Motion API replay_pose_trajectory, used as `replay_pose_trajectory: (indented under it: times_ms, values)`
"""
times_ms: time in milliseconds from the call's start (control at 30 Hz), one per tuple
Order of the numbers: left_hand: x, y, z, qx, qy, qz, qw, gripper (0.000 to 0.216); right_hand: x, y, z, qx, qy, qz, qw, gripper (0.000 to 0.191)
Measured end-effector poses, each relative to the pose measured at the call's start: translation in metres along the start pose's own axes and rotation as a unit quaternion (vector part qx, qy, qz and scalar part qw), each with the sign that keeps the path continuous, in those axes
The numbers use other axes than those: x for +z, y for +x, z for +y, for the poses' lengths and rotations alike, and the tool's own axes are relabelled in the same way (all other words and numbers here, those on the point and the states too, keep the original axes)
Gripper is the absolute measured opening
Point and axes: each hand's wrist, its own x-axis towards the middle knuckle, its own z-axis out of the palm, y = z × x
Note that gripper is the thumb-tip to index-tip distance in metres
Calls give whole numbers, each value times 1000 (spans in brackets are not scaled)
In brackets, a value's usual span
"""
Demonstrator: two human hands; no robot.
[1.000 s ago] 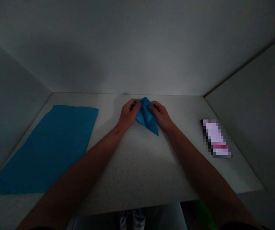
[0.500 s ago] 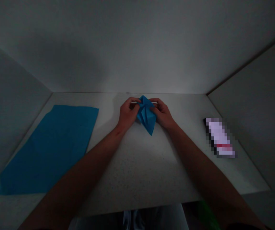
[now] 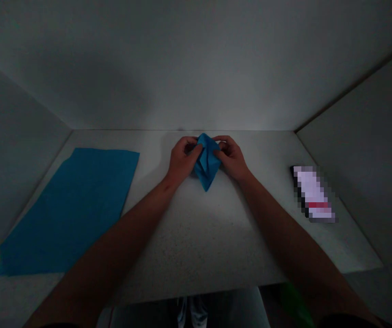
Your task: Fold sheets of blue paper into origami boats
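Observation:
A small piece of folded blue paper (image 3: 207, 165) is held just above the table near the back wall, its pointed end towards me. Creases run down its middle, and flaps stand apart around them. My left hand (image 3: 183, 158) is closed on its left edge, the thumb on the front face. On the opposite edge, my right hand (image 3: 232, 157) pinches the paper between thumb and fingers. Some fingertips of both hands are hidden behind it.
A large blue sheet (image 3: 69, 209) lies flat on the left of the white table (image 3: 196, 246). At the right rests a blurred-out phone-like object (image 3: 312, 193). Walls enclose the table at the back and both sides. Something green (image 3: 293, 303) shows below the front edge.
The lower point of the folded paper has swung left, so it hangs straighter. My left thumb has moved up and further over the paper's face. Both hands still hold it.

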Motion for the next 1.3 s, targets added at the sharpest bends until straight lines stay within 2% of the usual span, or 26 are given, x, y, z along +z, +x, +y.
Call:
replay_pose_trajectory:
  times_ms: [167,300,533,667,833,900,1000,1167,1300]
  values:
    - [-1,4,1,22,-43,18,999,28,-1,2,4,-17,-22,27,999,37]
    - [-4,7,2,7,-66,58,996,32,-1,3,3,-23,-9,48,999,35]
    - [-7,9,-2,-24,-30,128,991,43,1,-1,-5,-6,7,28,1000,27]
    - [-1,5,2,-48,-34,68,996,44,-1,0,-6,-15,-18,86,996,26]
    - [4,-5,8,-16,16,-15,1000,63,-3,3,-1,-29,-19,142,989,29]
    - [3,-6,7,-12,33,-27,999,54,-4,2,0,-34,-18,147,988,28]
    - [0,-4,5,-16,73,-37,996,21,-4,1,-1,-44,-25,146,988,26]
    - [-3,1,8,5,75,14,997,13,-3,1,-1,-69,-47,150,985,17]
    - [-5,2,12,-4,14,15,1000,13,-4,2,1,-77,-146,151,975,12]
